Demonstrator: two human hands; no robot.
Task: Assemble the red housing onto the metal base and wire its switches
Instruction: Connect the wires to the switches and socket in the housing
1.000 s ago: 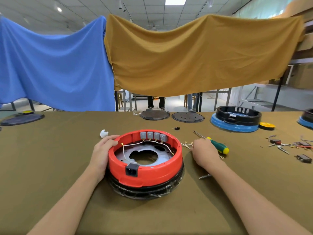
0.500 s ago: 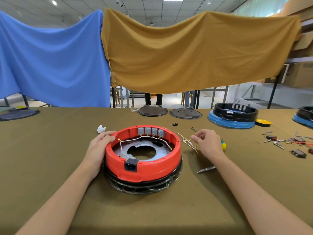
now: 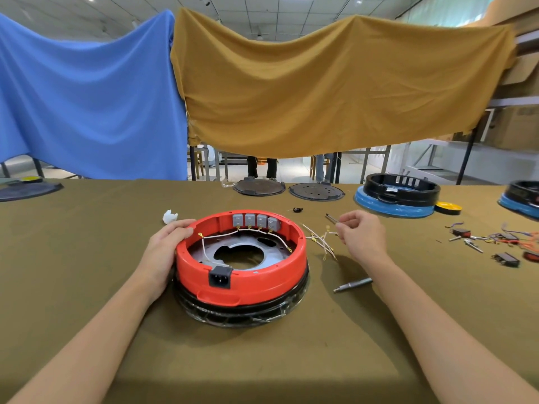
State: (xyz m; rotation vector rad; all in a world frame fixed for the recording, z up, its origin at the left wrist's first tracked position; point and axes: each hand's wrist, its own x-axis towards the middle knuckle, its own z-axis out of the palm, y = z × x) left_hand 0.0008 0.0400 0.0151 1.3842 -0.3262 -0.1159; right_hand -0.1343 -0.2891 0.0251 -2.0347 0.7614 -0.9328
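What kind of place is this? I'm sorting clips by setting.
Probably a factory or workshop assembly bench. A long cloth-covered table holds several similar round housings: a red one being wired and black ones on blue bases, with loose wires and small parts beside them.

A red housing [image 3: 248, 275] with grey switches [image 3: 256, 221], white wires [image 3: 242, 233] and a black socket [image 3: 219, 277] is seen on an olive-brown tablecloth [image 3: 87, 258], backed by plain blue [image 3: 87, 97] and mustard-yellow drapes [image 3: 335, 88].
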